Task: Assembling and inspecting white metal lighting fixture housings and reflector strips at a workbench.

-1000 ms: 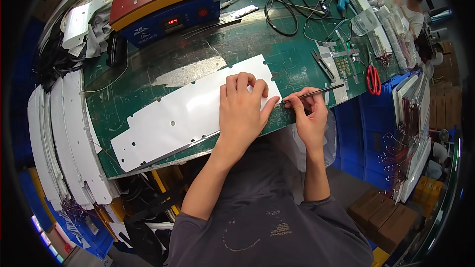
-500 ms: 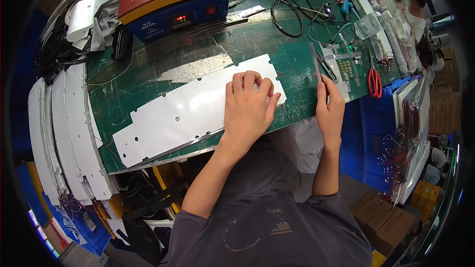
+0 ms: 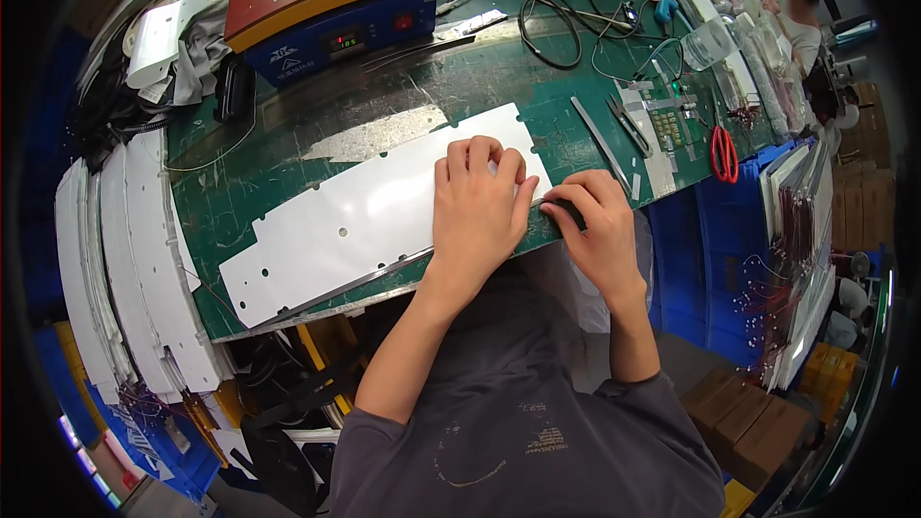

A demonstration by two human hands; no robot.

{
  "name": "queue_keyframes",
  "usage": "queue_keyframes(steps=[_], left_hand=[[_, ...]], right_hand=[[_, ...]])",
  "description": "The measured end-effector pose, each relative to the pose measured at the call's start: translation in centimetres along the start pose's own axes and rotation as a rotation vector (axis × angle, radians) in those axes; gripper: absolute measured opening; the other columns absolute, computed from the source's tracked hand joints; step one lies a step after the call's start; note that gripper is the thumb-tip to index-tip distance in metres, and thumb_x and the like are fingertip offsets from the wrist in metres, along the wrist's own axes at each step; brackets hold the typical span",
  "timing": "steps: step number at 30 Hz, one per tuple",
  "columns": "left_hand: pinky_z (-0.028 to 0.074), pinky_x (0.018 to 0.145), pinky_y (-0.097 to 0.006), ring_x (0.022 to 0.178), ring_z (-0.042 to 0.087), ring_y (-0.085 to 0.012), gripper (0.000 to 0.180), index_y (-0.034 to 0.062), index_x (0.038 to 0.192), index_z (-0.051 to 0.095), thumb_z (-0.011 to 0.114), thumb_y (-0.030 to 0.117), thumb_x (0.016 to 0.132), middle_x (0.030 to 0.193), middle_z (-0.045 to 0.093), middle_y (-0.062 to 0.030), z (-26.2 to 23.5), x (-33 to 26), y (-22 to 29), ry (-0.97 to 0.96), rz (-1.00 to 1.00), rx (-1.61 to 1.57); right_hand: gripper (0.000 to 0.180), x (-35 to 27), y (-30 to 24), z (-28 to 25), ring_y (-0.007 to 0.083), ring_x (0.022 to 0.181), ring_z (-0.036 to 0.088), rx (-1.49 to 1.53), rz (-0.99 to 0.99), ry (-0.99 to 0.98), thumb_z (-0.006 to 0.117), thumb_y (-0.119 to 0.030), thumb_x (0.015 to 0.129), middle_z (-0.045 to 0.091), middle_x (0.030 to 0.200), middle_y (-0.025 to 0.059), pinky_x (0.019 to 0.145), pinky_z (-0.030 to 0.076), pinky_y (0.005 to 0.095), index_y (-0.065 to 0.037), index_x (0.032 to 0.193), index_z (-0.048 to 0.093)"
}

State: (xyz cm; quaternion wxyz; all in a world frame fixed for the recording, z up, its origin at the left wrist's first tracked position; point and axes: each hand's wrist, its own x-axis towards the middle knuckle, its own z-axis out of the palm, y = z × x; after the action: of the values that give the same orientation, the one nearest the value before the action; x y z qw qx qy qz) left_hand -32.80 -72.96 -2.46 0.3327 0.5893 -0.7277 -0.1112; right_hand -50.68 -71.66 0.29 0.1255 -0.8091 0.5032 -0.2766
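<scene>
A long white sheet with small holes and notched edges lies across the green mat. My left hand presses flat on the sheet's right part, fingers together and pointing away from me. My right hand is curled at the sheet's right end, and its fingertips pinch at the corner there, next to my left fingers. A thin metal tool lies on the mat just beyond my right hand, apart from it.
A red, orange and blue bench machine stands at the back. Black cables, a green circuit board and red scissors lie to the right. Stacked white sheets hang off the left edge. Another person sits far right.
My right hand held the thin tool a second ago, laid it down on the mat to the right, and has come back to the sheet's right end. My left hand stayed pressed on the sheet.
</scene>
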Motion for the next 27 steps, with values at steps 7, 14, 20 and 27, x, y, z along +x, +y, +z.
queue_keyframes(steps=[7,14,20,27], left_hand=[[0.042,0.099,-0.04,0.109,0.051,-0.0286,0.019,0.0087,0.105,0.069,0.074,0.025,0.096,0.117,0.056,-0.0104,-0.5,-0.4,0.2,-0.049,-0.001,-0.071],[0.043,0.11,-0.044,0.129,0.054,-0.0336,0.031,0.0103,0.122,0.071,0.073,0.026,0.095,0.135,0.058,-0.0157,-1.6,-2.3,1.1,-0.139,0.098,-0.118],[0.032,0.126,-0.047,0.151,0.044,-0.0356,0.045,0.0184,0.141,0.07,0.071,0.031,0.097,0.159,0.05,-0.0189,-0.6,-3.1,2.0,-0.101,0.151,-0.013],[0.027,0.13,-0.045,0.156,0.04,-0.0343,0.052,0.0242,0.149,0.068,0.07,0.033,0.098,0.167,0.046,-0.0175,-0.4,-3.2,2.0,-0.138,0.101,-0.004]], right_hand=[[0.017,-0.2,-0.4,0.8,0.0258,0.088,0.055,-0.197,-0.058,0.005,0.075,-0.003,0.089,0.059,0.102,0.0078,0.081,0.046,0.0366,-0.005,0.104,0.067],[0.017,-4.0,0.0,-1.2,0.0275,0.089,0.052,-0.27,0.024,0.016,0.073,-0.004,0.091,0.057,0.102,0.0087,0.082,0.045,0.0386,-0.005,0.107,0.065],[0.014,-7.5,0.6,0.5,0.0294,0.088,0.05,-0.284,0.167,0.201,0.069,-0.001,0.093,0.057,0.1,0.0107,0.083,0.043,0.0402,-0.004,0.106,0.063],[0.015,-10.7,-4.0,7.8,0.0291,0.084,0.05,0.05,0.31,0.439,0.067,0.002,0.093,0.06,0.098,0.0112,0.081,0.043,0.0402,-0.003,0.106,0.062]])
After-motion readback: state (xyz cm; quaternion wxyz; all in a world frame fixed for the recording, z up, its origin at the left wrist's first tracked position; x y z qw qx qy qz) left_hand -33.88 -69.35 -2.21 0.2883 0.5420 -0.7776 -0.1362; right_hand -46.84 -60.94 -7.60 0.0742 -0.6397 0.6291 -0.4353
